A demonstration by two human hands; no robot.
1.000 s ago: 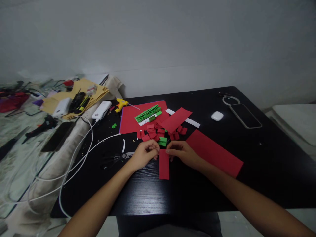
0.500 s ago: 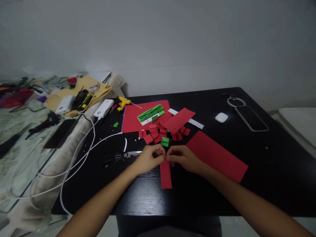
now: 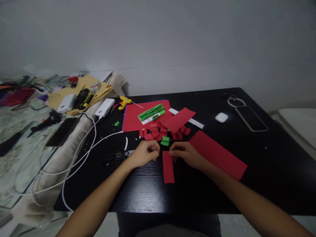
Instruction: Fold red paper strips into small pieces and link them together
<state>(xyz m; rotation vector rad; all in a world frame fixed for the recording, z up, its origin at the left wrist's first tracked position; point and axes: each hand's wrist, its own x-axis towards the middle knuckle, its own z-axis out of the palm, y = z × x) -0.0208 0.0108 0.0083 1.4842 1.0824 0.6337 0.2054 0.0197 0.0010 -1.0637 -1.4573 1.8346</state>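
Observation:
A narrow red paper strip (image 3: pixel 168 169) hangs over the front part of the black table, its top corner pinched by my right hand (image 3: pixel 184 153). To the left of the strip, and apart from it, is my left hand (image 3: pixel 147 153); its fingers are curled in and no paper shows in them. Just beyond the hands lie a small folded green paper piece (image 3: pixel 165 141) and a heap of small folded red paper pieces (image 3: pixel 155 133). Black-handled scissors (image 3: pixel 118 155) lie beside my left wrist, their blade tips hidden behind it.
A large red paper sheet (image 3: pixel 217 154) lies by my right forearm. Farther back are green folded strips (image 3: pixel 151 112), a yellow glue gun (image 3: pixel 125 102) and a white power bank (image 3: pixel 105 108) with a cable. A white case (image 3: pixel 221 117) and a phone (image 3: pixel 251 118) lie right.
My left hand has let go of the red strip and moved left, away from my right hand. The strip has shifted slightly right and up, still in my right hand.

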